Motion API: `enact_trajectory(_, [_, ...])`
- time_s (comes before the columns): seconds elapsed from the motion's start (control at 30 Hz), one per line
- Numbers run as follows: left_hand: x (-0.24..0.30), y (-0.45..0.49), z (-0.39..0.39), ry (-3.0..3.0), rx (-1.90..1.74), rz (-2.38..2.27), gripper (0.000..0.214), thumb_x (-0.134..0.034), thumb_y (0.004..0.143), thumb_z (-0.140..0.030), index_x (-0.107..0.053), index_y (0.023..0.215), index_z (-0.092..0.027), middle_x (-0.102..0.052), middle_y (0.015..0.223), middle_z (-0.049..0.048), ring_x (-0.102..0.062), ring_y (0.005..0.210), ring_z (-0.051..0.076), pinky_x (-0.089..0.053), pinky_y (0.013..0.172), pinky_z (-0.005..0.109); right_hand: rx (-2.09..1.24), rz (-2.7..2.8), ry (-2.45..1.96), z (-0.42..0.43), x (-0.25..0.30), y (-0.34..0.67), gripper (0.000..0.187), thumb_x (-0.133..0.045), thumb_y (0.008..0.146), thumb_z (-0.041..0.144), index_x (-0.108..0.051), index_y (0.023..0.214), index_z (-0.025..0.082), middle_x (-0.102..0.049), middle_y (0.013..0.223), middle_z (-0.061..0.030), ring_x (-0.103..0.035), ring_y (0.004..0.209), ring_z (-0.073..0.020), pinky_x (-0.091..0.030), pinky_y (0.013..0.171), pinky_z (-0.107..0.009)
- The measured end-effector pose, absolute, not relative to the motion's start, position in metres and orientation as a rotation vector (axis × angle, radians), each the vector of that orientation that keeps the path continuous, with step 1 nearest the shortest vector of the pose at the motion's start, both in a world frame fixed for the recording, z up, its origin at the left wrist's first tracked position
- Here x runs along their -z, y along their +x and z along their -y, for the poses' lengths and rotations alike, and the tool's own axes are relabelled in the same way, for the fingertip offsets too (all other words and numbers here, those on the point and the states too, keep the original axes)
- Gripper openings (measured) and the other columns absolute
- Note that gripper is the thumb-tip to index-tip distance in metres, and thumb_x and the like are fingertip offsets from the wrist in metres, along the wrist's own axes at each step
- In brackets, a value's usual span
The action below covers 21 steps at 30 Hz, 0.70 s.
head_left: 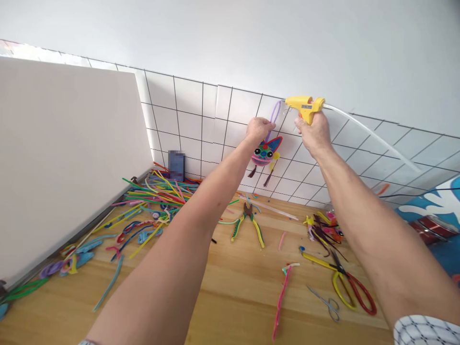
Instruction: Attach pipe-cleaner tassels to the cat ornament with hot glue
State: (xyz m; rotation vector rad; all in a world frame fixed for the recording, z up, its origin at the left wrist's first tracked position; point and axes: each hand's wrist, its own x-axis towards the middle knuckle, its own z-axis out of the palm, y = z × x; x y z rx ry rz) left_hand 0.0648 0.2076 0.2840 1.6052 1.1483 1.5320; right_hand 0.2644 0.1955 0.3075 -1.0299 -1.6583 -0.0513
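My left hand [259, 129] pinches a purple pipe-cleaner loop [276, 112] in front of the tiled wall. From that loop hangs a colourful animal-face ornament [264, 154] with big eyes, pointed ears and dark tassels. My right hand [316, 132] is wrapped around the handle of a yellow glue gun [305, 106], whose nozzle points left at the top of the loop. Whether the nozzle touches the loop I cannot tell. A long whitish glue stick [372, 133] sticks out of the gun's rear and curves down to the right.
Colourful pipe cleaners [154, 196] pile up at the table's back left beside a white board [64, 158]. A phone [176, 166] leans on the wall. Pliers [247, 223], large scissors [345, 278] and small scissors [328, 304] lie on the wooden table [233, 297].
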Motion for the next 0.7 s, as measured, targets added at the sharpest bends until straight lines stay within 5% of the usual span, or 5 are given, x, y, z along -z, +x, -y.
enact_trajectory(0.7, [-0.285,0.064,-0.202,1.544,-1.540,-1.106,0.018,-0.080,0.091,-0.023,-0.069,0.077,-0.019,-0.066,0.073,0.0037,-0.062,0.076,0.018,-0.051,0.083,0.032,0.078,1.698,-1.095,-0.204,-0.306,0.270,0.037,-0.069,0.099,0.044,-0.068,0.131,0.026,-0.076,0.129,-0.0115,-0.076,0.114,-0.0325,-0.065,0.101,-0.053])
